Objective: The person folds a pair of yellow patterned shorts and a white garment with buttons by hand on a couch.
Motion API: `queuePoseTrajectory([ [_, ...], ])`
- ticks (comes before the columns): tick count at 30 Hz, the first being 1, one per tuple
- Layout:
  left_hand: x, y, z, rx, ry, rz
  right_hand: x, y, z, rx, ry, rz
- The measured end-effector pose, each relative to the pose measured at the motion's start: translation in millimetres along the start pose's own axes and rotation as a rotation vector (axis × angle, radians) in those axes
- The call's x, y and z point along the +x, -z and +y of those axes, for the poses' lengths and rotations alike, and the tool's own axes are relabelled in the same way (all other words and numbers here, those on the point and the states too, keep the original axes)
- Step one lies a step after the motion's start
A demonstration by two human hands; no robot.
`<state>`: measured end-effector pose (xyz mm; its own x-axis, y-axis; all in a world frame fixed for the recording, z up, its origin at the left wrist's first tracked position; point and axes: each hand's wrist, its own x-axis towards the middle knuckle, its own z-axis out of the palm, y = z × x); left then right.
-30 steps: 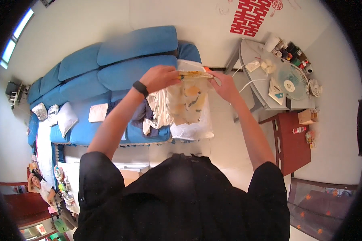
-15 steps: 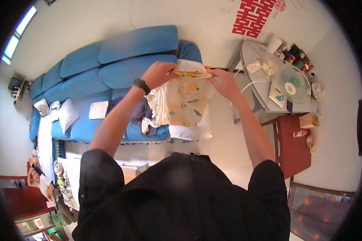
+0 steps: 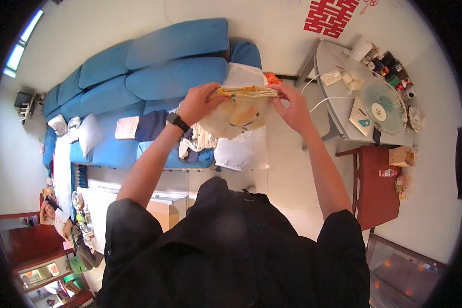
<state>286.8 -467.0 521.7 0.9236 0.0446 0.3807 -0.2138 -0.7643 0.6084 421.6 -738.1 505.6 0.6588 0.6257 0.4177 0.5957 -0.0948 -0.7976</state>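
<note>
A pale yellow garment (image 3: 236,115) with an orange and dark print hangs between my hands, held up by its gathered band. Whether it is shorts or a skirt I cannot tell. My left hand (image 3: 200,104), with a dark watch at the wrist, is closed on the band's left end. At the right end, the fingers of my right hand (image 3: 291,109) pinch the same band. The lower part of the garment billows towards the sofa. Behind it lie a cream garment (image 3: 203,139) and a white pillow-like bundle (image 3: 241,151).
A long blue sofa (image 3: 177,77) runs along the wall, with folded navy cloth (image 3: 151,126) and cushions on it. To the right stand a grey table (image 3: 336,115) with a fan (image 3: 380,110) and a red-brown cabinet (image 3: 376,190). Another person (image 3: 61,223) sits at far left.
The garment's hanging part has swung up and looks shorter and more billowed. Both hands keep hold of its band. The whole view has shifted slightly.
</note>
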Motion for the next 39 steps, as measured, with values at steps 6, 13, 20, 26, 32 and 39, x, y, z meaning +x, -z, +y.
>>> queuePoseTrajectory([
  [6,-9.5,-2.8,-28.7,0.077,0.069,-0.094,7.3,-9.6,9.7,-0.057,-0.019,-0.090],
  [13,49.4,-1.4,-89.5,0.020,-0.017,-0.002,75.0,-30.2,49.8,-0.107,-0.035,-0.089],
  [20,136.9,4.4,-158.8,-0.035,-0.022,-0.051,165.0,-37.6,83.3,-0.252,-0.083,-0.067],
  [26,188.2,14.9,-184.4,-0.048,-0.137,0.015,214.1,-31.1,82.1,-0.376,-0.076,0.018],
  [32,144.2,-13.9,-198.3,0.035,-0.195,-0.071,159.1,-45.1,101.8,-0.506,0.039,0.008],
  [39,-3.8,-146.2,-237.4,0.097,-0.018,-0.269,6.4,-124.4,203.7,-0.474,-0.123,-0.213],
])
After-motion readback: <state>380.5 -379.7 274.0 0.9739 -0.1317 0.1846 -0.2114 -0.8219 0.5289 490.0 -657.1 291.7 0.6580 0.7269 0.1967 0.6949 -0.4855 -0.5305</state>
